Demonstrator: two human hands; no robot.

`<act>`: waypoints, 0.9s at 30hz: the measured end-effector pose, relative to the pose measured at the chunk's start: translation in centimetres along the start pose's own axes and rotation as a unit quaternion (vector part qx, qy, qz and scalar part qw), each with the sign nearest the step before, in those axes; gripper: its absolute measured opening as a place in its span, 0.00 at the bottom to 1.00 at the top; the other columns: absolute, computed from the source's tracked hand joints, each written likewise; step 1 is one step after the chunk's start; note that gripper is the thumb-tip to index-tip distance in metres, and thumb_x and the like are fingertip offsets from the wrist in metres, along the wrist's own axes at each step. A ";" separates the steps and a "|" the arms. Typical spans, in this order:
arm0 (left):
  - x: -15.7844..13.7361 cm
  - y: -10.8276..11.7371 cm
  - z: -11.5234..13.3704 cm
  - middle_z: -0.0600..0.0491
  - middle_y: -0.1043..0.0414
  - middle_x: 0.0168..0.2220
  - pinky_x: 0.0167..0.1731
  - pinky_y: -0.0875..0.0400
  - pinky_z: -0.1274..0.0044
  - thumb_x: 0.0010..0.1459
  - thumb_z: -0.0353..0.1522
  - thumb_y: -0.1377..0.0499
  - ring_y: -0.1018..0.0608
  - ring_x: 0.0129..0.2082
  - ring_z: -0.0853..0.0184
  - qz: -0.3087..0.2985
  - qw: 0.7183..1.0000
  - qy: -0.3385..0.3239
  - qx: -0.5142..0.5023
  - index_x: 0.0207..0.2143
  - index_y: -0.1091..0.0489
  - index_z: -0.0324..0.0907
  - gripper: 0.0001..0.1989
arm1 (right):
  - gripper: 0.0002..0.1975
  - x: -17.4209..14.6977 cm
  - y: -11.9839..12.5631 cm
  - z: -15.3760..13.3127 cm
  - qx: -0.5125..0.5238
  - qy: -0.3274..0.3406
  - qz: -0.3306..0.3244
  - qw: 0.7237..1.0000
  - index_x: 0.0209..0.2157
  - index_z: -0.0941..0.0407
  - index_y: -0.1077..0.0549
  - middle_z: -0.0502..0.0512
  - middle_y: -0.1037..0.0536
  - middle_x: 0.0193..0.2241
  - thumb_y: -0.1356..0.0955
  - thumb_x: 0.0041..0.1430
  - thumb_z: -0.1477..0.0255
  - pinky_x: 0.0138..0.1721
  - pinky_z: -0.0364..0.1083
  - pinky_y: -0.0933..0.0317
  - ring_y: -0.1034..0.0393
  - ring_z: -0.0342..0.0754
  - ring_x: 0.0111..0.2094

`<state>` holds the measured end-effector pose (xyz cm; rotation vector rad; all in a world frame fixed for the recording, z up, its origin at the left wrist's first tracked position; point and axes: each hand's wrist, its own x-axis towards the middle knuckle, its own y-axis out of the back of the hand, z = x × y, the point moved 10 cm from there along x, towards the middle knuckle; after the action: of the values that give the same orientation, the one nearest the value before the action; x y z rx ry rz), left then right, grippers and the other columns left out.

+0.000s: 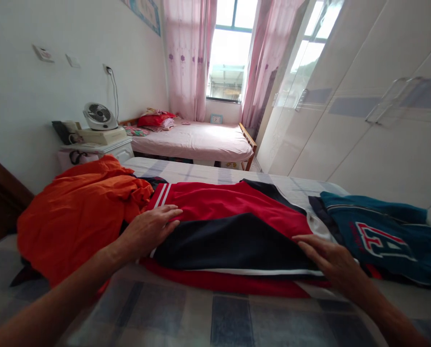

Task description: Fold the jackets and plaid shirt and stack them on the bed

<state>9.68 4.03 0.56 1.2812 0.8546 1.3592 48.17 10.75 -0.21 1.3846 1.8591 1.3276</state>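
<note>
A red and navy jacket (215, 202) with white stripes lies across the checked bed in front of me, its navy sleeve (237, 243) folded along its length. On its left end, by the striped hem, rests my left hand (148, 231), fingers stretched out and laid on the fabric. My right hand (326, 255) touches the other end near the pale collar lining (318, 226); its fingers look extended on the cloth, the thumb mostly hidden. Left of the jacket is a crumpled orange garment (74, 212). To the right, a folded teal garment (389, 236) bears a large letter A.
The bed's checked sheet (186, 308) shows along the near side. Beyond it stands a second bed (201, 140) with a pink sheet and red bedding. A fan (100, 115) sits on a cabinet at left; a white wardrobe (345, 140) lines the right side.
</note>
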 end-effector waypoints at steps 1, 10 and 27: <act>1.6 0.8 -0.4 0.49 0.30 0.55 0.53 0.33 0.68 0.63 0.40 0.53 0.27 0.53 0.59 0.016 1.000 0.013 -0.007 0.53 0.31 0.45 0.21 | 0.19 1.9 0.9 0.1 -0.005 -0.001 0.020 1.000 0.42 0.51 0.23 0.53 0.21 0.42 0.40 0.60 0.58 0.46 0.49 0.34 0.26 0.52 0.43; 8.4 -5.5 7.5 0.52 0.42 0.64 0.62 0.47 0.64 0.64 0.39 0.51 0.44 0.65 0.60 -0.053 0.983 -0.164 -0.065 0.58 0.37 0.50 0.21 | 0.17 18.8 -3.8 -1.4 -0.178 0.011 -0.004 0.984 0.49 0.54 0.27 0.54 0.24 0.49 0.39 0.62 0.66 0.49 0.44 0.40 0.30 0.48 0.48; 7.5 -9.8 7.2 0.47 0.55 0.67 0.60 0.61 0.46 0.61 0.47 0.51 0.52 0.66 0.50 -0.196 0.966 -0.139 -0.101 0.63 0.46 0.51 0.29 | 0.16 26.4 -6.7 -3.6 -0.187 0.047 0.011 0.981 0.48 0.51 0.28 0.56 0.29 0.52 0.38 0.60 0.68 0.49 0.47 0.43 0.35 0.50 0.51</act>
<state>19.46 12.23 -5.74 1.0470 0.7078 0.9025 32.10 32.99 -0.14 1.1656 1.5476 1.6766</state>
